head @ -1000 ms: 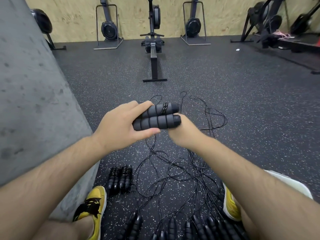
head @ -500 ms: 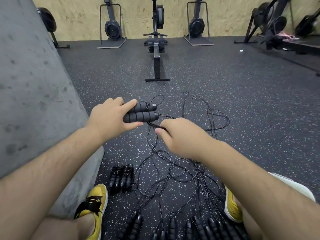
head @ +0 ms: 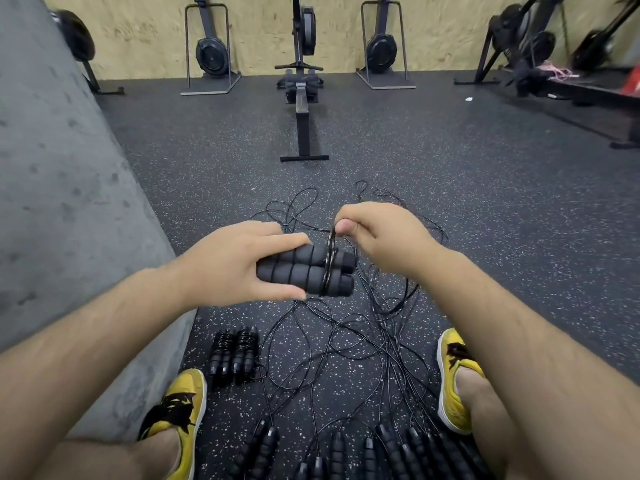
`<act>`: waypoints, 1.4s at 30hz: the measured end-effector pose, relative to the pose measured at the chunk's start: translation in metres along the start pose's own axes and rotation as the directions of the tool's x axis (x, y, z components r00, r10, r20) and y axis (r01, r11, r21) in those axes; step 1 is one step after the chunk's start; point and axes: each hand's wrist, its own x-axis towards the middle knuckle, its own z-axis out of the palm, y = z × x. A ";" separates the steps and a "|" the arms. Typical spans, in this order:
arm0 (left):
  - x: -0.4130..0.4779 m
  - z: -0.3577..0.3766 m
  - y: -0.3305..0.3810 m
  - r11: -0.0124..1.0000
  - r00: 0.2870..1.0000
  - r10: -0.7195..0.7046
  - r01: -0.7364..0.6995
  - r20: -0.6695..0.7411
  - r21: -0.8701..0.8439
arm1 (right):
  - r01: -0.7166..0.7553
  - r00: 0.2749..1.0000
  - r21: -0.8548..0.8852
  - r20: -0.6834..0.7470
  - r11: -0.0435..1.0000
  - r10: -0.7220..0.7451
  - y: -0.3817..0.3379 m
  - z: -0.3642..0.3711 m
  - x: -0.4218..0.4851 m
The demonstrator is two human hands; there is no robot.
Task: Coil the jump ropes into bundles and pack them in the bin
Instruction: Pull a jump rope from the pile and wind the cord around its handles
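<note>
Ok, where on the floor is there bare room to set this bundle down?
Bare floor lies right of the tangled cords and ahead, toward the rowing machine. A small patch sits between the left shoe and the finished bundles. Between the shoes it is crowded with cords and loose handles.

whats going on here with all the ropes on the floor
A person seated on a gym floor is bundling a jump rope. The left hand grips the two foam handles side by side, while the right hand pinches the cord and loops it around them. One finished bundle lies by the left shoe. A tangle of loose ropes is spread between the feet, not yet coiled. No bin is in view.
</note>
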 end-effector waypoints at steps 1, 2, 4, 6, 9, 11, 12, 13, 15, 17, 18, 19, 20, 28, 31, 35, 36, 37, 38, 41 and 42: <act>0.000 -0.001 0.004 0.999 1.000 -0.017 0.017 -0.012 -0.046 | -0.041 0.999 0.057 0.009 0.998 0.040 0.000 0.002 -0.001; 0.000 -0.001 0.008 0.995 0.999 -0.046 0.044 -0.021 -0.089 | -0.087 0.996 0.121 0.030 0.989 0.084 -0.001 0.008 -0.002; 0.001 -0.002 0.012 0.982 0.990 -0.126 0.116 -0.060 -0.149 | -0.151 0.987 0.221 0.092 0.963 0.133 -0.009 0.019 -0.003; 0.002 -0.003 0.012 0.969 0.971 -0.202 0.180 -0.128 -0.167 | -0.236 0.960 0.236 0.210 0.942 0.188 -0.020 0.037 0.002; 0.007 -0.001 0.009 0.958 0.939 -0.284 0.270 -0.193 -0.097 | -0.209 0.966 0.274 0.209 0.939 0.154 -0.036 0.050 0.002; 0.010 0.000 0.006 0.940 0.914 -0.339 0.339 -0.224 -0.039 | -0.195 0.973 0.375 0.187 0.906 0.132 -0.046 0.047 -0.005; 0.011 0.000 0.003 0.929 0.901 -0.361 0.369 -0.241 -0.013 | -0.201 0.974 0.402 0.183 0.893 0.137 -0.051 0.045 -0.006; 0.011 -0.001 -0.001 0.920 0.892 -0.374 0.391 -0.253 0.018 | -0.207 0.972 0.411 0.187 0.888 0.140 -0.054 0.044 -0.007; 0.010 -0.002 -0.011 0.907 0.889 -0.380 0.413 -0.256 0.084 | -0.200 0.974 0.404 0.180 0.892 0.137 -0.058 0.039 -0.007; 0.008 -0.002 -0.019 0.889 0.885 -0.396 0.436 -0.244 0.139 | -0.196 0.972 0.381 0.195 0.903 0.129 -0.061 0.034 -0.008; 0.008 -0.001 -0.023 0.879 0.883 -0.403 0.446 -0.240 0.166 | -0.203 0.968 0.377 0.215 0.904 0.127 -0.061 0.032 -0.009; 0.007 0.000 -0.025 0.871 0.882 -0.406 0.452 -0.238 0.193 | -0.207 0.964 0.370 0.237 0.906 0.124 -0.062 0.031 -0.011; 0.007 0.002 -0.027 0.864 0.884 -0.405 0.454 -0.235 0.219 | -0.218 0.958 0.370 0.257 0.903 0.125 -0.064 0.029 -0.013; 0.007 0.005 -0.025 0.835 0.903 -0.396 0.431 -0.169 0.343 | -0.136 0.976 0.258 0.198 0.956 0.085 -0.061 0.009 -0.016; 0.005 0.006 -0.025 0.827 0.923 -0.366 0.380 -0.115 0.414 | -0.089 0.987 0.214 0.148 0.973 0.058 -0.054 -0.001 -0.016; 0.003 0.007 -0.025 0.873 0.952 -0.307 0.276 0.013 0.402 | 0.027 0.998 0.043 0.051 0.999 -0.029 -0.042 -0.008 -0.015; 0.002 0.007 -0.023 0.895 0.963 -0.266 0.235 0.031 0.379 | 0.041 0.999 0.009 0.034 0.999 -0.041 -0.038 -0.009 -0.014; 0.002 0.006 -0.019 0.918 0.973 -0.224 0.194 0.050 0.347 | 0.048 0.999 -0.015 0.020 0.999 -0.047 -0.034 -0.009 -0.012; 0.002 0.006 -0.016 0.939 0.980 -0.184 0.153 0.074 0.307 | 0.054 0.998 -0.030 0.011 0.998 -0.054 -0.030 -0.009 -0.010; 0.003 0.004 -0.005 0.986 0.989 -0.060 0.038 0.135 0.163 | 0.061 0.998 0.015 0.013 0.998 -0.061 -0.021 -0.010 -0.006; 0.004 0.003 -0.001 0.993 0.992 -0.027 0.012 0.127 0.115 | 0.057 0.998 0.028 0.021 0.998 -0.057 -0.018 -0.009 -0.005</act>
